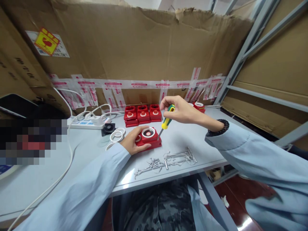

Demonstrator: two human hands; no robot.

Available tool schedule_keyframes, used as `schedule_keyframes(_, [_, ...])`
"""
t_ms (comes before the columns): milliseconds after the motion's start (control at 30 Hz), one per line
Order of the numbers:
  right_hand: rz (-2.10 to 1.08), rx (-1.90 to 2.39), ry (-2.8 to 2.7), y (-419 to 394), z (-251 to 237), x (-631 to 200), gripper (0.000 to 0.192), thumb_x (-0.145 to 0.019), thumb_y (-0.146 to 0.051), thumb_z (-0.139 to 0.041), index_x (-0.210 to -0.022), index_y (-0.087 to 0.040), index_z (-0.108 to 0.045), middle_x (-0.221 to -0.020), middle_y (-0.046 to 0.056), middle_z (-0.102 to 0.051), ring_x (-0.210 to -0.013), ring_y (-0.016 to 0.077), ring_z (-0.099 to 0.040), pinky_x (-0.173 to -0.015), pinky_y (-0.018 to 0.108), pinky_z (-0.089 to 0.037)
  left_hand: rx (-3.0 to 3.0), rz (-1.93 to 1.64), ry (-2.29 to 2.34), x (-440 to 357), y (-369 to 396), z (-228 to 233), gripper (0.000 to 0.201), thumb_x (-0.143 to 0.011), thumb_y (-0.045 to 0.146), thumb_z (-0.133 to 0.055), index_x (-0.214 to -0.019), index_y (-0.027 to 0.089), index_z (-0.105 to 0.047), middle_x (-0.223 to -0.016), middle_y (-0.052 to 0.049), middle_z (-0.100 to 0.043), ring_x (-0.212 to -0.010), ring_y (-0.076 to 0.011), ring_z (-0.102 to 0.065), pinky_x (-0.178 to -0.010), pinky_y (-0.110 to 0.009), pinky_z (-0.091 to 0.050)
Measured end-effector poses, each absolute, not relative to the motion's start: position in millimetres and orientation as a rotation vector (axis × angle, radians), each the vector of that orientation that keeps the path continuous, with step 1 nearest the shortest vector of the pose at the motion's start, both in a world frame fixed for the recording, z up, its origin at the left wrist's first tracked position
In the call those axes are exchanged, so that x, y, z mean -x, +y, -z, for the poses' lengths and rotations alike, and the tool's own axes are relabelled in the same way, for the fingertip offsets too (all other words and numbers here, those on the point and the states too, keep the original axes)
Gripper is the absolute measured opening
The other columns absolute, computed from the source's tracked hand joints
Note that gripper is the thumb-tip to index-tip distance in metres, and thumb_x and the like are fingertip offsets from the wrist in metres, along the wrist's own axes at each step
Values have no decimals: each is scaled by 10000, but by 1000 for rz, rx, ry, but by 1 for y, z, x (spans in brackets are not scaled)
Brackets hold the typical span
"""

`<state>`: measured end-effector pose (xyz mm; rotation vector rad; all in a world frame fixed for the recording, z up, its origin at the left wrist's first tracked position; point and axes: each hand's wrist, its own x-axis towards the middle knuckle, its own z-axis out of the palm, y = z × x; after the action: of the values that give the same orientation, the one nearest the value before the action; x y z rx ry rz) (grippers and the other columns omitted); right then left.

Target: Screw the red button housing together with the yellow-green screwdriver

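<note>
A red plastic housing (pixel 154 143) with a white ring (pixel 148 132) around a dark round centre lies on the table. My left hand (pixel 133 141) is closed over its left side, with the thumb along the front. My right hand (pixel 178 109) grips the green and yellow handle of a screwdriver (pixel 166 122) above the housing. The screwdriver is tilted, and its tip meets the housing's right end, near a small screw. Just in front lie loose screws (pixel 152 163) and thin metal rods (pixel 178 156).
Several red housings (pixel 143 114) stand in a row behind, with another (pixel 200 107) at the right. White rings (pixel 117 136) and a small black fan (pixel 108 128) lie left, beside a white power strip (pixel 84 123) with cables. Cardboard (pixel 134 45) walls the back; a metal frame (pixel 250 48) stands right.
</note>
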<state>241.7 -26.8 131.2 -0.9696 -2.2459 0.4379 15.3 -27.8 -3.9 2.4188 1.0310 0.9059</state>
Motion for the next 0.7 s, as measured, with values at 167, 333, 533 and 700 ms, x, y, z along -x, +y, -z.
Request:
schedule_keyframes(167, [-441,973,-2254,-26,-130,-241,103,-643,-144,-520,-738,-128,-556,-723,4,-551,-638,100,-481,-592,241,-390,-2425,-915,1045,-15,-27,5,618,-740,403,-666,-1260,204,-399,-1226,-109,-556,-1069,-251,-577,-915,-413,-473])
schedule_keyframes(333, [-418,1019,-2266,-25,-128,-240,101,-647,-157,-526,-738,-130,-561,-731,4,-554,-635,98,-479,-606,245,-393,-2426,-905,1040,-15,-26,5,618,-738,410,-662,-1260,202,-405,-1211,-108,-567,-1048,-250,-590,-866,-380,-502])
schedule_keyframes(533, [-342,1188,-2252,-26,-131,-236,89,-640,-147,-538,-723,-141,-570,-705,4,-566,-605,98,-483,-580,237,-382,-2428,-915,1040,-15,-26,5,616,-736,406,-663,-1259,210,-403,-1221,-105,-559,-1061,-248,-585,-841,-374,-512])
schedule_keyframes(700, [-320,1357,-2168,-20,-126,-242,109,-637,-172,-566,-742,-146,-575,-718,14,-588,-593,107,-503,-552,238,-382,-2413,-870,1044,-15,-27,3,614,-745,410,-654,-1266,213,-395,-1208,-101,-566,-1025,-237,-599,-784,-343,-528])
